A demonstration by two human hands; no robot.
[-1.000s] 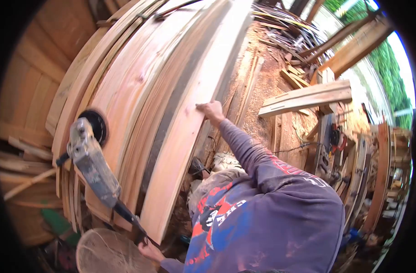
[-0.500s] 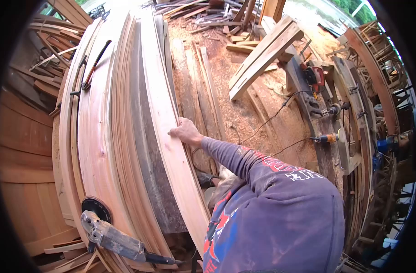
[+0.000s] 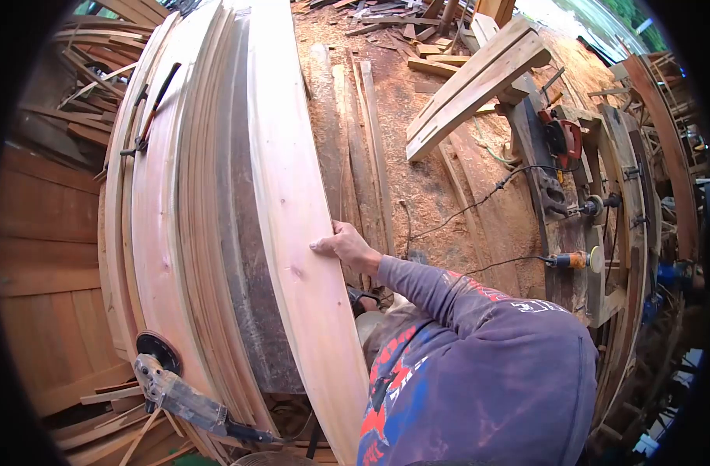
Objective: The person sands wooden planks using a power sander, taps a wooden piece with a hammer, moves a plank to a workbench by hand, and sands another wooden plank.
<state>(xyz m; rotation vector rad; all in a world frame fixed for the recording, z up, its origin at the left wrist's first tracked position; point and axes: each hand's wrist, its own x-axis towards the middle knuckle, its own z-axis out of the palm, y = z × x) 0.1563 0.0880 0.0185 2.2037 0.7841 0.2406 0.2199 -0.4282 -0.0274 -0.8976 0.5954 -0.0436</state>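
Note:
A long pale plank (image 3: 296, 233) runs from the top of the view to the bottom, its broad face turned up towards me. My right hand (image 3: 351, 247) grips the plank's right edge, the thumb lying on its face and the other fingers partly hidden behind the edge. My left hand is out of sight. Left of this plank lie a dark, flat surface (image 3: 250, 295) and a stack of long boards (image 3: 207, 233). A broad pinkish board (image 3: 154, 225) carries an angle grinder (image 3: 188, 400) with a round disc near its lower end.
A black bar clamp (image 3: 157, 109) sits on the boards at upper left. Sawdust and strips of wood cover the floor (image 3: 463, 210). At right, a bench (image 3: 537, 171) holds a red power tool (image 3: 563, 138) and an orange sander (image 3: 576, 259), with cords trailing across the floor.
The plank has shifted and turned so that more of its broad face shows. My right hand, still gripping its edge, appears lower and farther right. The whole view has shifted slightly.

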